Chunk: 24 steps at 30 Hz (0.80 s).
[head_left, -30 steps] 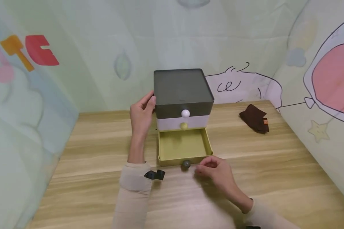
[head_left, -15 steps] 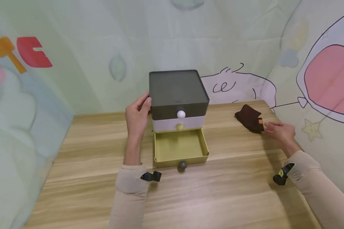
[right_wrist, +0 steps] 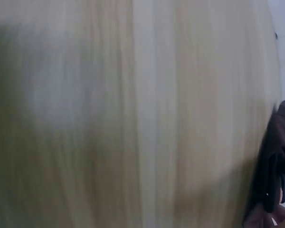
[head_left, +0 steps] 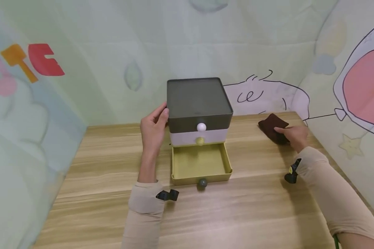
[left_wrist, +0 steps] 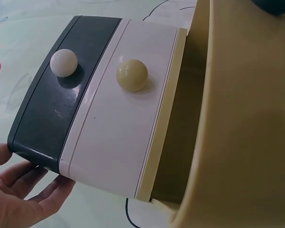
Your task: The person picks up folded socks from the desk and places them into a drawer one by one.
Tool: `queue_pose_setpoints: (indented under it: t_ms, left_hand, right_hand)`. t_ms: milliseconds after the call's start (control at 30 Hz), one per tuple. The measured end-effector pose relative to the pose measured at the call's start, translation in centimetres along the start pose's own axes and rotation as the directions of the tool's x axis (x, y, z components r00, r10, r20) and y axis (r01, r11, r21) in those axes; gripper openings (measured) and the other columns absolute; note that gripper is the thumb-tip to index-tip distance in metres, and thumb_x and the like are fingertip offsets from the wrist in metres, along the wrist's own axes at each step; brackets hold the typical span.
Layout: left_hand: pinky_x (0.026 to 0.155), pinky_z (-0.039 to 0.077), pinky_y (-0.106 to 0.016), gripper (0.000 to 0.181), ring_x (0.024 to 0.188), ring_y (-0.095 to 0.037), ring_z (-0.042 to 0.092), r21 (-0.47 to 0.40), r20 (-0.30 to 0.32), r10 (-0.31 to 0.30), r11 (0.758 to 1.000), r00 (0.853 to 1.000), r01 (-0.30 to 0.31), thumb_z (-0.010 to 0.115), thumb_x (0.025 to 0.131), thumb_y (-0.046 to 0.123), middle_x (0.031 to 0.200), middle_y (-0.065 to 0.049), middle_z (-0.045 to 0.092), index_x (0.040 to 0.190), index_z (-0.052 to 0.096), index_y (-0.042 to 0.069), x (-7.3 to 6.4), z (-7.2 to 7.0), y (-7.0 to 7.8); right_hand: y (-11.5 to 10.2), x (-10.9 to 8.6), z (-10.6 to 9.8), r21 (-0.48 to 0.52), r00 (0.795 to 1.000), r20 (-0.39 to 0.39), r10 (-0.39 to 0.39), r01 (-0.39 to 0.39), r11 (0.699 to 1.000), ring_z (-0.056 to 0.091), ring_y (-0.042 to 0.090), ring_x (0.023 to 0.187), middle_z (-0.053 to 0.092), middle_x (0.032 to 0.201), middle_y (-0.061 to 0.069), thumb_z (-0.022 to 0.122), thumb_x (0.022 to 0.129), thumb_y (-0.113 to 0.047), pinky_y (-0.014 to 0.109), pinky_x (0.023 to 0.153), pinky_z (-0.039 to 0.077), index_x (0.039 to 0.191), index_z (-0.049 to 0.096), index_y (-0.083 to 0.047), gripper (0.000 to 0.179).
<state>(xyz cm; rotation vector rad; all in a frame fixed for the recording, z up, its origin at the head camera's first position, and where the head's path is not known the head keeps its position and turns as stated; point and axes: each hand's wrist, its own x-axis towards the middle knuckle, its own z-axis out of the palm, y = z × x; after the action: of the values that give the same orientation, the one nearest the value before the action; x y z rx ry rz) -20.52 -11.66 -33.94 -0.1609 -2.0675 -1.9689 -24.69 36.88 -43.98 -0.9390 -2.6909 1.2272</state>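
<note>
A small stacked drawer unit (head_left: 199,98) with a dark grey top tier and a white tier below stands mid-table. Its bottom yellow drawer (head_left: 187,181) is pulled out, bare inside, with a dark grey knob (head_left: 203,183) in front. My left hand (head_left: 152,133) rests against the unit's left side; in the left wrist view its fingers (left_wrist: 54,194) lie along that side near the front corner. On the right, my right hand (head_left: 296,135) pinches a dark brown folded cloth (head_left: 271,126), thumb on top. At the right wrist view's edge, the cloth's layers (right_wrist: 266,171) show.
The wood-grain table (head_left: 112,200) meets printed fabric walls (head_left: 96,62) at the back and both sides. A white knob (head_left: 201,127) and a yellow knob (head_left: 200,140) stick out from the upper drawers.
My right hand has moved from beside the open drawer's front over to the brown cloth at the right and taken hold of it. My left hand stays at the unit's side.
</note>
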Motion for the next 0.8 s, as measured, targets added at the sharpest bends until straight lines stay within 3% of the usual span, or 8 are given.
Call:
queue_pose_setpoints:
  t_ms: [100, 167, 267, 333, 533, 600, 667, 800]
  left_hand:
    - [0.093, 0.05, -0.04, 0.039, 0.114, -0.011, 0.058, -0.006, -0.003, -0.002, 1.0, 1.0, 0.002, 0.057, 0.093, 0.03, 0.13, -0.004, 0.059, 0.129, 0.058, 0.014, -0.1, 0.1, 0.0]
    - [0.092, 0.05, -0.04, 0.039, 0.113, -0.012, 0.059, -0.009, -0.008, 0.001, 1.0, 1.0, -0.001, 0.057, 0.093, 0.029, 0.13, -0.004, 0.059, 0.128, 0.058, 0.014, -0.2, 0.1, 0.0]
    - [0.091, 0.051, -0.037, 0.038, 0.112, -0.012, 0.059, 0.0, -0.017, 0.01, 1.0, 1.0, -0.01, 0.057, 0.093, 0.029, 0.129, -0.004, 0.059, 0.128, 0.059, 0.014, -0.3, 0.0, -0.1]
    - [0.09, 0.052, -0.033, 0.038, 0.111, -0.012, 0.059, 0.012, -0.023, 0.018, 1.0, 1.0, -0.017, 0.057, 0.093, 0.029, 0.129, -0.004, 0.06, 0.128, 0.059, 0.014, -0.3, -0.1, -0.1]
    - [0.088, 0.052, -0.028, 0.038, 0.113, -0.011, 0.059, 0.008, -0.024, 0.013, 1.0, 1.0, -0.013, 0.058, 0.093, 0.029, 0.13, -0.004, 0.059, 0.128, 0.059, 0.014, -0.3, -0.1, 0.0]
    - [0.089, 0.052, -0.032, 0.038, 0.111, -0.011, 0.059, -0.002, -0.022, 0.011, 1.0, 1.0, -0.011, 0.057, 0.093, 0.029, 0.129, -0.004, 0.06, 0.128, 0.059, 0.014, -0.3, -0.1, 0.1]
    - [0.089, 0.052, -0.037, 0.038, 0.108, -0.012, 0.06, -0.008, -0.022, 0.017, 1.0, 1.0, -0.017, 0.057, 0.093, 0.028, 0.127, -0.005, 0.061, 0.128, 0.059, 0.014, -0.2, 0.0, 0.1]
    - [0.089, 0.051, -0.044, 0.037, 0.105, -0.014, 0.062, -0.016, -0.022, 0.034, 0.999, 0.999, -0.035, 0.057, 0.093, 0.027, 0.125, -0.006, 0.062, 0.127, 0.059, 0.012, -0.1, 0.0, 0.3]
  right_hand:
    - [-0.4, 0.0, 0.9, -0.016, 1.0, -0.012, -0.029, 0.029, 0.999, 0.045, 0.031, 0.117, 0.045, 0.136, 0.022, 0.069, 0.081, -0.038, 0.038, 0.092, 0.046, 0.124, 0.059, 0.0, 0.058]
    - [-0.6, -0.1, 1.4, -0.047, 0.996, -0.032, -0.085, 0.084, 0.995, 0.044, 0.034, 0.121, 0.052, 0.13, 0.023, 0.068, 0.083, -0.031, 0.039, 0.102, 0.038, 0.117, 0.065, -0.001, 0.045]
    - [-0.8, -0.4, 2.1, -0.075, 0.983, -0.071, -0.172, 0.166, 0.983, 0.051, 0.033, 0.108, 0.066, 0.099, 0.015, 0.067, 0.083, -0.025, 0.038, 0.093, 0.04, 0.098, 0.07, -0.003, 0.027]
    - [-0.9, -0.8, 2.3, -0.081, 0.976, -0.084, -0.199, 0.193, 0.978, 0.051, 0.029, 0.096, 0.061, 0.084, 0.007, 0.072, 0.079, -0.027, 0.033, 0.08, 0.04, 0.091, 0.064, -0.002, 0.028]
    - [-0.8, -2.6, 2.4, 0.178, 0.984, 0.04, -0.173, 0.163, 0.97, 0.044, 0.014, 0.09, 0.049, 0.093, -0.004, 0.076, 0.077, -0.031, 0.021, 0.069, 0.038, 0.091, 0.06, -0.01, 0.03]
    - [-0.8, -3.6, 2.3, 0.353, 0.98, 0.113, -0.163, 0.114, 0.929, 0.046, 0.01, 0.084, 0.05, 0.089, -0.006, 0.078, 0.076, -0.027, 0.019, 0.066, 0.041, 0.086, 0.061, -0.013, 0.024]
    - [-1.0, -4.9, 2.0, 0.517, 0.963, 0.195, -0.184, 0.058, 0.854, 0.048, 0.006, 0.078, 0.05, 0.085, -0.008, 0.077, 0.077, -0.021, 0.018, 0.063, 0.044, 0.08, 0.062, -0.015, 0.017]
    - [-2.0, -7.8, 1.2, 0.727, 0.879, 0.38, -0.287, -0.092, 0.681, 0.057, 0.007, 0.076, 0.056, 0.086, -0.005, 0.068, 0.084, -0.009, 0.021, 0.065, 0.051, 0.078, 0.064, -0.013, 0.009]
